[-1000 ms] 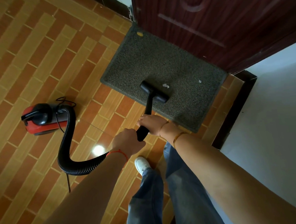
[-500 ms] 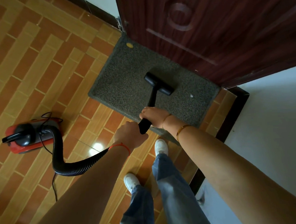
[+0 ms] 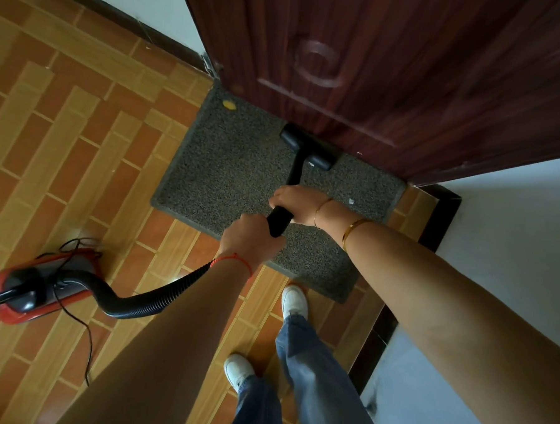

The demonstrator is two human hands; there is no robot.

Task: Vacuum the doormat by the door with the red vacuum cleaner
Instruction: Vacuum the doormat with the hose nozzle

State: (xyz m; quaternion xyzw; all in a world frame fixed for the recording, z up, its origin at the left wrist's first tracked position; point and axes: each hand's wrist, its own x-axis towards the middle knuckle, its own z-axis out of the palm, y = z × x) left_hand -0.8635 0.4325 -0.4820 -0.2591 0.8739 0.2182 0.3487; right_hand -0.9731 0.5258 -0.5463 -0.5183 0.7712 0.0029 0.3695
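Doormat [image 3: 237,168]: grey, on tiled floor [image 3: 57,142], far edge against door [image 3: 394,60]. Nozzle [image 3: 307,148] at mat's far edge. Wand [image 3: 294,175]: grasped by right hand [image 3: 296,199], left hand [image 3: 249,237] lower. Hose [image 3: 147,300] runs to red vacuum cleaner [image 3: 33,289], left of mat.

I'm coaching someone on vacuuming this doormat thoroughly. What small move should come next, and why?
Probably draw the nozzle back from the door and sweep toward the right end of the doormat. The nozzle sits at the mat's door-side edge with no room ahead, and a white speck lies unvacuumed near the right hand. Both it and the left hand grip the wand.
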